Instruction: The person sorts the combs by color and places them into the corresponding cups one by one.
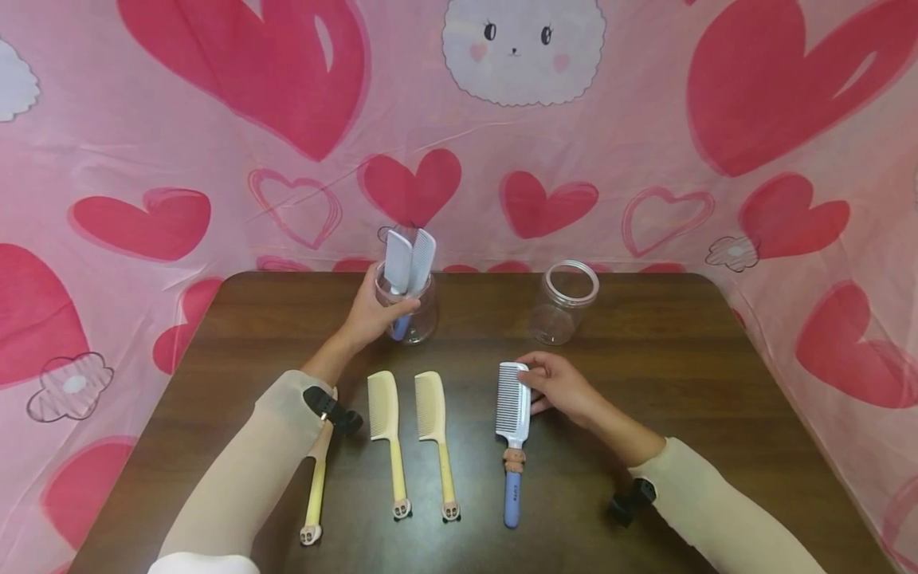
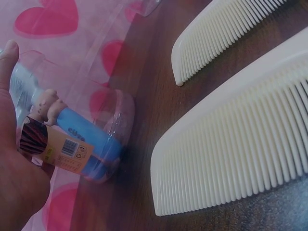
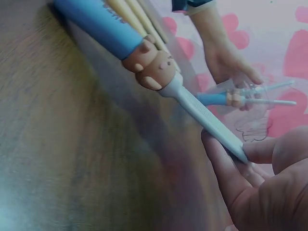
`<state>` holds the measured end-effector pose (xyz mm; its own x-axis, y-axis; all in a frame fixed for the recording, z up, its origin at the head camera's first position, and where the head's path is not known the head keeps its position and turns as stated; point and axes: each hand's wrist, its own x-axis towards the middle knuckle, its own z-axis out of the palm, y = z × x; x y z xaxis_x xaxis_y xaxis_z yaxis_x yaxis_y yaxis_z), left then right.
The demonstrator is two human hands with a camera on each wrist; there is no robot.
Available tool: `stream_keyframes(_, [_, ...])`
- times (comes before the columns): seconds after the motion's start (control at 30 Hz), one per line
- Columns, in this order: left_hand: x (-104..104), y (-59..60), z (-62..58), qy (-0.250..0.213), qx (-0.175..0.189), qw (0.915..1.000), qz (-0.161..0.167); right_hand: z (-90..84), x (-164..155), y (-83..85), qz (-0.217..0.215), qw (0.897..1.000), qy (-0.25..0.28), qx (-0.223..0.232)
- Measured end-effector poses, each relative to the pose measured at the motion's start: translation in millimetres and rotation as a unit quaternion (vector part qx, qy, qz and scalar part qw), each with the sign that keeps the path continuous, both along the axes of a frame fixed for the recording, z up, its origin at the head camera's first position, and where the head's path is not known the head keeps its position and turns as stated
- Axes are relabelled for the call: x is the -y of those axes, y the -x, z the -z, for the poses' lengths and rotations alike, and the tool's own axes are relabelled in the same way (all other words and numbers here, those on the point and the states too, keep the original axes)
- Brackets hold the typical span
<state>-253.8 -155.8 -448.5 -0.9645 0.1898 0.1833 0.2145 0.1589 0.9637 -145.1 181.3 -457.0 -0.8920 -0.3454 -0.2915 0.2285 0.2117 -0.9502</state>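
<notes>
My left hand (image 1: 378, 309) grips a clear plastic jar (image 1: 423, 319) at the back left of the table. Two white combs (image 1: 410, 261) with blue handles (image 2: 89, 132) stand in that jar, teeth end up. A third white comb (image 1: 512, 402), with a blue handle and a brown bear figure (image 3: 153, 67) at its neck, is before my right hand (image 1: 562, 388). Thumb and fingers of the right hand pinch this comb near the end of its toothed part. In the left wrist view, a label with a barcode (image 2: 70, 147) shows beside the blue handles.
Two yellow combs (image 1: 387, 410) with panda-like ends lie side by side mid-table. Another yellow comb (image 1: 315, 494) lies to their left, partly under the left forearm. A second clear jar (image 1: 562, 307), open-topped, stands at the back right. Pink heart-print cloth (image 1: 459, 127) hangs behind the table.
</notes>
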Motion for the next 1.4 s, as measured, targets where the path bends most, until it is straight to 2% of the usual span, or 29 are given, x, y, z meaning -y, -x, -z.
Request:
stream_keyframes(0.17, [0.4, -0.7, 0.8, -0.002, -0.005, 1.0, -0.001, -13.6, -4.0, 3.3, -0.008, 1.0, 0.027, -0.006])
stream_keyframes(0.43, [0.8, 0.2, 1.5, 0.004, -0.004, 1.0, -0.002, -41.7, -9.9, 14.7, 0.014, 0.998, 0.04, -0.035])
stream_keyframes(0.77, [0.0, -1.1, 1.2, -0.011, -0.003, 0.9999, 0.003, -85.2, -8.8, 30.6, 0.041, 0.99, 0.062, -0.122])
stream_keyframes(0.93, [-0.2, 0.0, 1.8, -0.007, -0.004, 1.0, 0.005, -108.0, -3.5, 39.4, 0.066, 0.976, 0.067, -0.195])
stream_keyframes(1.13, [-0.4, 0.2, 0.3, -0.003, -0.01, 1.0, 0.001, -131.6, 8.0, 45.8, 0.092, 0.951, 0.05, -0.292])
stream_keyframes(1.23, [-0.5, 1.1, 1.3, -0.006, -0.011, 0.9999, 0.002, -142.0, 16.8, 49.9, 0.103, 0.939, 0.042, -0.325])
stream_keyframes(1.4, [-0.1, 0.9, 2.0, -0.01, -0.008, 0.9999, -0.001, -159.4, 34.1, 59.5, 0.107, 0.926, 0.066, -0.357])
